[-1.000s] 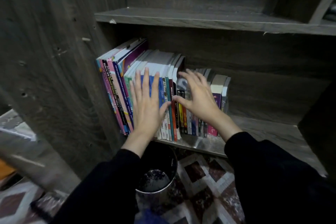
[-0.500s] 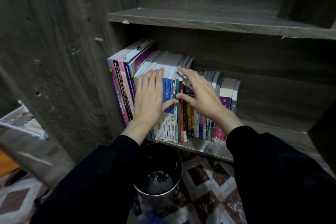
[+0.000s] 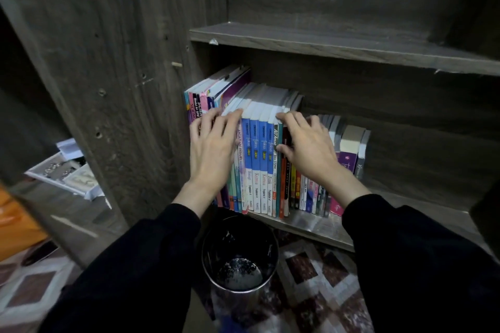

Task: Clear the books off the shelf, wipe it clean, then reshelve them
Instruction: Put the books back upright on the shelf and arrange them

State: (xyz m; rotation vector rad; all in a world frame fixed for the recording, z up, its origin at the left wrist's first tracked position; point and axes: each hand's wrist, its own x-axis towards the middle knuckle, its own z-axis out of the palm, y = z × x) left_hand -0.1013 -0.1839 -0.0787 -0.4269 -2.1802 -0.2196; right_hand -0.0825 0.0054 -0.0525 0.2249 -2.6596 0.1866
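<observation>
A row of upright books [image 3: 259,159] fills the left half of the lower wooden shelf [image 3: 311,224]: tall colourful ones at the left, blue-spined ones in the middle, shorter ones [image 3: 351,143] at the right. My left hand [image 3: 213,149] lies flat on the spines left of the blue books, with its fingertips at their top edges. My right hand [image 3: 308,146] rests on the spines just right of the blue books. Its fingertips reach the tops and its thumb presses a dark spine. Neither hand grips a book.
A dark round bin [image 3: 240,257] stands on the patterned floor [image 3: 311,278] right below the shelf's front edge, between my sleeves. The upper shelf [image 3: 338,46] is bare. The cabinet's side panel [image 3: 121,89] rises at the left, with a white tray [image 3: 67,173] of small items beyond it.
Both hands slid up the spines to the books' top edges and moved apart, uncovering the blue spines. The view has shifted left and closer.
</observation>
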